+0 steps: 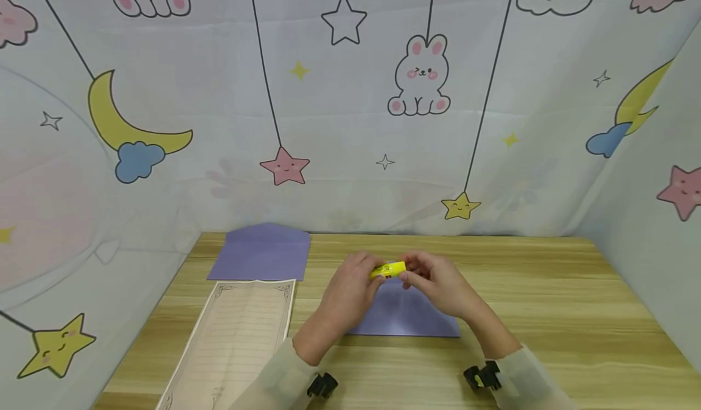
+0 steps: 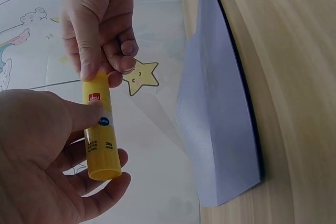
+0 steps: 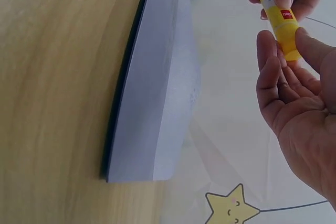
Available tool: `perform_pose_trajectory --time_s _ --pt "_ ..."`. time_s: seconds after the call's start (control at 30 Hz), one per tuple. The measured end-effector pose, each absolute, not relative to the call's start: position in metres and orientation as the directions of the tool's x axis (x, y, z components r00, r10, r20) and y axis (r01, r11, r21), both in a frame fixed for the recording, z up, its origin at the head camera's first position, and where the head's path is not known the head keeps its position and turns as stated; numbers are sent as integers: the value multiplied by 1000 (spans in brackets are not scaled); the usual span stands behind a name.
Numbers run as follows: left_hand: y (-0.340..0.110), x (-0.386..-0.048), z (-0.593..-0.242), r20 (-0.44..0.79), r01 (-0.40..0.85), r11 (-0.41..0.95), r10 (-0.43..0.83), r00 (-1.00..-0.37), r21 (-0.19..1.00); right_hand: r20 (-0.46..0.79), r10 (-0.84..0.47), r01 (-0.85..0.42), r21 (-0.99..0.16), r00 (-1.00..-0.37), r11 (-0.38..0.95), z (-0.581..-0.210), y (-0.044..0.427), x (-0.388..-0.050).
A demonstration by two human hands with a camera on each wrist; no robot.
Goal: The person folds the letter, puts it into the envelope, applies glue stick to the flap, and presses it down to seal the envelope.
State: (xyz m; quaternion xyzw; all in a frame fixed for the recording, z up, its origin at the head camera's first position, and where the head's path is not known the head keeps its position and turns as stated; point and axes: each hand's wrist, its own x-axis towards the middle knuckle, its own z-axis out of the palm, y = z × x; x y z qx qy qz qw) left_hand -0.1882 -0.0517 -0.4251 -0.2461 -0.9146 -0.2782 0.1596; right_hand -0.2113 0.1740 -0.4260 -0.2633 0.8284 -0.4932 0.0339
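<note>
Yellow tube (image 2: 102, 148), smooth glossy plastic. Purple envelope (image 1: 405, 317), low-sheen paper; ruled sheet (image 1: 241, 331), matt paper. Worktop (image 1: 553, 312), satin wood-grain; backdrop (image 1: 345, 124), creased cloth.

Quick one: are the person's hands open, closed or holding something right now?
Left hand: closed, holding the yellow glue stick by its body.
Right hand: closed, pinching one end of that same yellow glue stick.
</note>
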Motion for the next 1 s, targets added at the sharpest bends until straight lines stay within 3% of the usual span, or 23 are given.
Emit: perform_pose_trajectory --time_s 0.5,0.83,1.0 --pt "-52 -187 -423 386 511 742 359 -849 434 214 -478 -424 -816 -852 392 -425 173 -210" --pt "-53 -186 -422 421 524 762 362 -832 380 192 -483 -403 -832 -854 381 -427 173 -212" --pt "-52 -188 -422 376 484 726 326 -867 489 200 -439 -373 -857 -876 355 -427 170 -211"
